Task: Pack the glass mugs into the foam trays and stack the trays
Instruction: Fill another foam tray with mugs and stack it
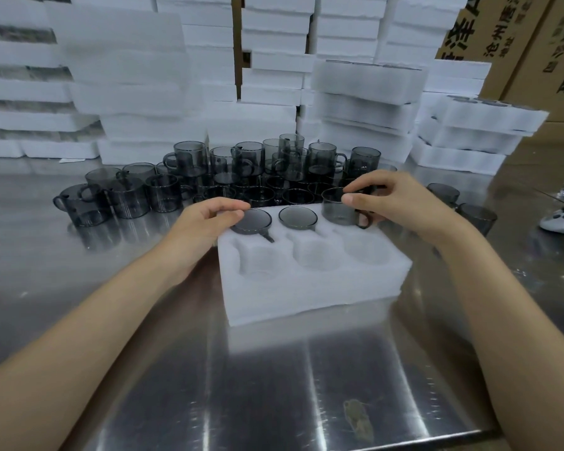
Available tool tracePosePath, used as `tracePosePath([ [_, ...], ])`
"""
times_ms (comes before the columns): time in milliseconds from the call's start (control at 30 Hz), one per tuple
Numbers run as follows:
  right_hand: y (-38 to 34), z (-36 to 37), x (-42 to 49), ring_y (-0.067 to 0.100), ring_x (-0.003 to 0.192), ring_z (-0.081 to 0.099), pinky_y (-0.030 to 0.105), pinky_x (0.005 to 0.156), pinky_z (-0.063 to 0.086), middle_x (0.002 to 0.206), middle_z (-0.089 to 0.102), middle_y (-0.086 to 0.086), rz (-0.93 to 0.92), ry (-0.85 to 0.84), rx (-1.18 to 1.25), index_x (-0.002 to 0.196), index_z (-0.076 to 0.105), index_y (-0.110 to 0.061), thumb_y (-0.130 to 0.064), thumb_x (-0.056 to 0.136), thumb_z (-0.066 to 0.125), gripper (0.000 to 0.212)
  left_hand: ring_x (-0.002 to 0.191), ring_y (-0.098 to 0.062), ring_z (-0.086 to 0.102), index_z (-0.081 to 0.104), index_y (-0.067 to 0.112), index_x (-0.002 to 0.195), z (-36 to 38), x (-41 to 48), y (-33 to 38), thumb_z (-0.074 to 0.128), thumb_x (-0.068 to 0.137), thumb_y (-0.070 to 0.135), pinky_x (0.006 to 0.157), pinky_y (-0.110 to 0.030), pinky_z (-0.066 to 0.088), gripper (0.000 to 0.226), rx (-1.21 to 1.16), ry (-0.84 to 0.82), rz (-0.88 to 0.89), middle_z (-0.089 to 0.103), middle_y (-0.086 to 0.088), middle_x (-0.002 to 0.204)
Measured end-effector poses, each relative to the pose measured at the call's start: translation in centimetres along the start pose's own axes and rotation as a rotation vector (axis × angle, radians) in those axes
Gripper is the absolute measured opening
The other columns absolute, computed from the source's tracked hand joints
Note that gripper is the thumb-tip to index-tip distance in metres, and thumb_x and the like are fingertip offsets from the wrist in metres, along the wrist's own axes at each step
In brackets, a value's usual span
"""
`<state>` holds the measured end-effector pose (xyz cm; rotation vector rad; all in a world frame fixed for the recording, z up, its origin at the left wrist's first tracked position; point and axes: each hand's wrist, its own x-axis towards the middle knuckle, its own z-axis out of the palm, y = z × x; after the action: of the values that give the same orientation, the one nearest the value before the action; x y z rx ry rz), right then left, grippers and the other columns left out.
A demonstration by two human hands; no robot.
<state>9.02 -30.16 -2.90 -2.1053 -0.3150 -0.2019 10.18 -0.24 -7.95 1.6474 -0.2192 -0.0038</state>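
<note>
Steel table point(274, 369) | foam tray point(306, 288) (round wells) | right hand point(401, 200) holds smoky mug point(337, 209)

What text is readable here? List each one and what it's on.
"泽": large print on the left cardboard box, cut off above.
"沧州": start of a smaller column on that box; the rest is blurred.
Right cardboard box: characters too blurred and cropped to read.
</note>
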Motion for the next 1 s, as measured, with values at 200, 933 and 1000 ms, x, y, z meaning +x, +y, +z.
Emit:
tracePosePath([
  [200, 0.7, -0.1, 0.3, -0.001, 0.105, 0.058, 0.017, 0.089, 0.041, 0.115, 0.063, -0.015, 0.084, -0.063, -0.131, 0.069, 0.074, -0.028, -0.048, 0.071, 0.074, 0.021, 0.091, -0.014, 0.069, 0.076, 0.031, 0.089, 0.0, 0.0, 0.0, 0.061, 0.092, 0.016, 0.093, -0.041, 0.051, 0.021, 0.008, 0.005, 0.0, 0.074, -0.001, 0.1],
  [933, 5.6, 1.9, 1.8, 0.012, 0.082, 0.06, 0.019, 0.077, 0.045, 0.103, 0.066, 0.009, -0.172, 0.658, -0.142, 0.108, 0.068, -0.011, 0.006, 0.088, 0.049, 0.032, 0.099, 0.003, 0.062, 0.069, 0.032, 0.101, 0.5, -0.4, 0.2, 0.055, 0.095, 0.013, 0.095, -0.022, 0.044, 0.024, 0.083, 0.038, 0.115, 0.07, 0.017, 0.1],
  [1000, 6.5, 2.0, 2.2, 0.019, 0.094, 0.058, 0.02, 0.084, 0.041, 0.108, 0.063, 0.013, -0.236, 0.733, -0.308, 0.111, 0.067, -0.005, 0.01, 0.085, 0.044, 0.038, 0.096, 0.002, 0.063, 0.07, 0.033, 0.099, 0.5, -0.3, 0.1, 0.056, 0.094, 0.014, 0.094, -0.023, 0.045, 0.024, 0.084, 0.044, 0.1, 0.071, 0.016, 0.098],
])
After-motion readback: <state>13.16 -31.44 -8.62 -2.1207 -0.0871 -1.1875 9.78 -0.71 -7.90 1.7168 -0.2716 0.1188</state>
